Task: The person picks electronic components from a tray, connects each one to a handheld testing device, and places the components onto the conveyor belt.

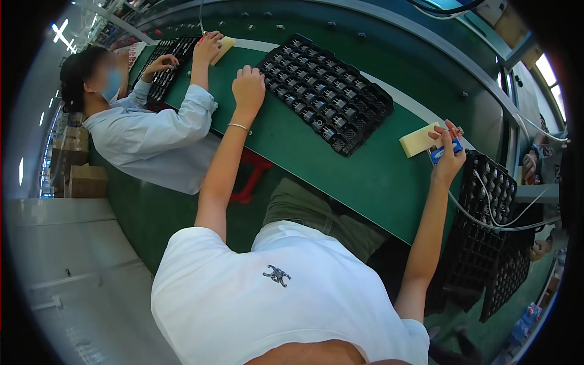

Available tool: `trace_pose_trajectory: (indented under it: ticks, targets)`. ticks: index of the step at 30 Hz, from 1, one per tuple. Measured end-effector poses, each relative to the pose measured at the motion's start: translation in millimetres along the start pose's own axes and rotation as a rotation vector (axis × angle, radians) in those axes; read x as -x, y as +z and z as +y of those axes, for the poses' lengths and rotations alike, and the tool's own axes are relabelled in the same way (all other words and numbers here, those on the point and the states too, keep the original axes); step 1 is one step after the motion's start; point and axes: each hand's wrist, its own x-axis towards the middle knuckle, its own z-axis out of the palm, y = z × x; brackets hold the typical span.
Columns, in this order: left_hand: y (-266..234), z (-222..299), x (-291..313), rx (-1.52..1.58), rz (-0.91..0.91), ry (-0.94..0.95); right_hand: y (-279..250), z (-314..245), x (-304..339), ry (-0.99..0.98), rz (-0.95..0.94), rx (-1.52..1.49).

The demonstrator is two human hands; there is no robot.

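My left hand [248,92] rests at the left corner of a black tray [328,91], its fingers curled in. Whatever those fingers hold, if anything, is hidden from above. Rows of small parts with metal pins fill the tray's pockets. At the right end of the green table, my right hand [449,152] is closed around a small blue object [439,156] with white marking, whose kind I cannot make out. A pale yellow foam block [418,140] lies just left of that hand, close to its fingers.
A masked co-worker [152,134] sits at the left, hands over another black tray [173,70] and a second yellow block [223,50]. Stacked black trays [486,188] stand at the right, with a grey cable [505,227] looping across. A red stool [250,176] is under the table.
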Motion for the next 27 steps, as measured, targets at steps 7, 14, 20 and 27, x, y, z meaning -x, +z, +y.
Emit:
trace_pose_trajectory:
  ticks: [7,14,20,27]
  targets:
    - [2.9,-11.9,-14.5,0.298,-0.175,-0.323,-2.9,2.1,-1.6,-0.008,-0.003,-0.065]
    - [-58.7,45.9,-17.7,1.298,-0.200,-0.521,4.3,-7.4,2.5,0.132,-0.005,-0.250]
    - [-88.1,181.0,9.7,2.095,-0.565,-0.612,16.7,-10.9,23.2,0.106,-0.205,-0.320]
    - [-118.6,248.6,27.9,2.053,-1.111,-0.380,28.8,0.5,28.4,0.238,-0.086,-0.383]
